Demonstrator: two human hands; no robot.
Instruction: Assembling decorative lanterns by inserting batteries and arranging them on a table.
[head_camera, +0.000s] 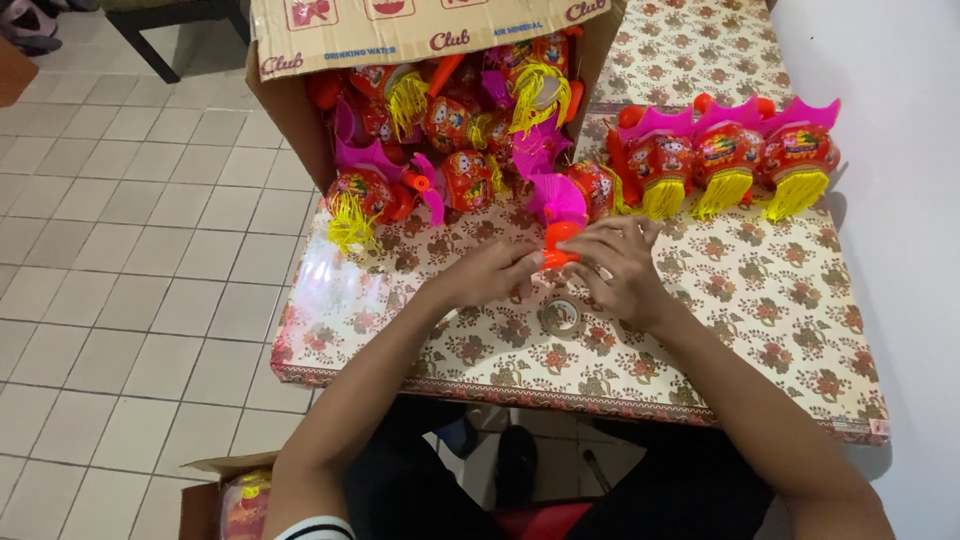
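the table (760, 330), covered in a floral patterned cloth, carried everything; its right edge stood against a white wall. a cardboard box (300, 120) lay tipped on its side at the table's far left corner, spilling a heap of red toy lanterns (440, 150) with pink tops and yellow tassels toward the middle. three finished lanterns (725, 160) stood in a row near the far right edge, upright, touching one another. a second carton (215, 500) sat on the floor below the near left corner, contents unclear. at the table's centre both hands met on one lantern with a pink fringed top and an orange piece (556, 235). the left hand (490, 275) was curled around its lower part, fingertips pressed to the orange piece; the right hand (620, 265) pinched it from the other side. a small roll of clear tape (560, 316) lay just near of the hands, apart from them. judged step: fitting or fastening the orange piece to the lantern. the next move likely calls for steady alignment by one hand while the other frees up.
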